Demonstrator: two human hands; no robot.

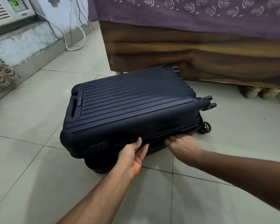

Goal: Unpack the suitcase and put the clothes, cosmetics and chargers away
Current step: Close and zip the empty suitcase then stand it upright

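1 suitcase (pixel 129 107), lid slightly lifted | 3 wheels seen | left hand (pixel 132 156), right hand (pixel 183 147): each grip grasping lid edge

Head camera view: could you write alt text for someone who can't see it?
A person's left hand and right hand take hold at the near side seam of a dark navy hard-shell suitcase, lying flat on a tiled floor, the shell apparently just starting to part. Behind it stands a wooden bed with a purple patterned cover.
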